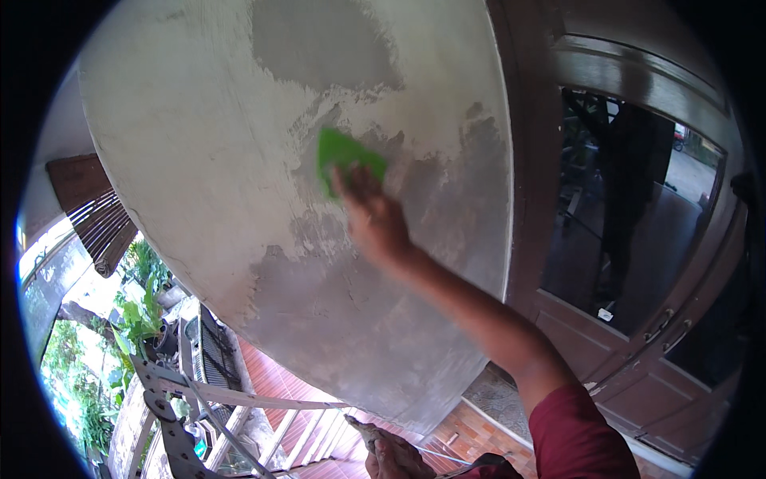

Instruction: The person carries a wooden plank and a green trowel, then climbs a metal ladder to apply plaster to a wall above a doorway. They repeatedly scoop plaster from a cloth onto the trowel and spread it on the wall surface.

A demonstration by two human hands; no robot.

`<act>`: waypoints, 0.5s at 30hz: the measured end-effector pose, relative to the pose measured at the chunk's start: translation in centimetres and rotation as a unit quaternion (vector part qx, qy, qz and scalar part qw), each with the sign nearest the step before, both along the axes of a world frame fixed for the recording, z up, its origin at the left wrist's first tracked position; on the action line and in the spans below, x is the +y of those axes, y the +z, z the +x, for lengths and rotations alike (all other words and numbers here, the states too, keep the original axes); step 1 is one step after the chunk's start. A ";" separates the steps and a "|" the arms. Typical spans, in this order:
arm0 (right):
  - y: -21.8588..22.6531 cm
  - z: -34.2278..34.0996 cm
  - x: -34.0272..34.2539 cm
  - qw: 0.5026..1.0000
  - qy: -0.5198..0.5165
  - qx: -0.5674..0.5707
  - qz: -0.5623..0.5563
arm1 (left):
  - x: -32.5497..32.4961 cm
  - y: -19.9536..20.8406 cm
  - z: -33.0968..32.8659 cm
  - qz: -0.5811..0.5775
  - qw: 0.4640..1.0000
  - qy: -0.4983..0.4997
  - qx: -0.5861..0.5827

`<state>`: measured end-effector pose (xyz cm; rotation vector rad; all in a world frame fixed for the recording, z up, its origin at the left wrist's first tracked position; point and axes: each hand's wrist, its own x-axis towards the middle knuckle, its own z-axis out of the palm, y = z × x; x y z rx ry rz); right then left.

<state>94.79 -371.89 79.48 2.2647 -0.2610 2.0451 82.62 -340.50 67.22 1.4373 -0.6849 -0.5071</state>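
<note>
My right hand presses a green plastic putty spreader against the wall. Its fingers lie over the near side of the spreader, a little blurred. Around it the pale wall carries darker grey, wet-looking patches of putty, one above the spreader and a wide one below and to the right. Low in the picture, my left hand is closed, with its fingers curled and smeared grey. A narrow, putty-smeared piece sticks out of that grip; what it belongs to is hidden.
A metal ladder stands at lower left, close to the wall's lower edge. Brown doors with dark glass panes adjoin the wall on the right. Potted plants and a rolled bamboo blind are on the left. Tiled floor shows far below.
</note>
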 end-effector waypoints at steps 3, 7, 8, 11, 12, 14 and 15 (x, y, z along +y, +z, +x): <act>-4.7 0.7 5.5 0.994 0.034 0.074 -0.072 | 0.1 0.6 -0.4 -0.044 0.992 0.011 0.114; -6.7 -3.1 8.2 0.971 0.169 0.169 0.013 | -0.3 1.1 -0.3 0.036 0.989 0.024 0.142; -6.6 -4.7 7.9 0.957 0.198 0.194 0.085 | -0.4 1.2 -0.3 0.032 0.984 0.028 0.175; -4.6 -7.8 4.8 0.973 0.167 0.087 0.136 | -0.6 1.2 -0.3 0.018 0.976 0.042 0.211; -3.6 -8.5 3.1 0.977 0.119 0.069 0.161 | -0.6 1.2 -0.3 0.012 0.983 0.042 0.180; -1.1 -9.1 -1.1 0.986 0.046 0.009 0.157 | -0.6 1.1 -0.3 0.015 0.985 0.042 0.164; 0.1 -8.9 -3.1 0.994 0.017 -0.039 0.103 | -0.5 1.0 -0.2 0.023 0.983 0.041 0.177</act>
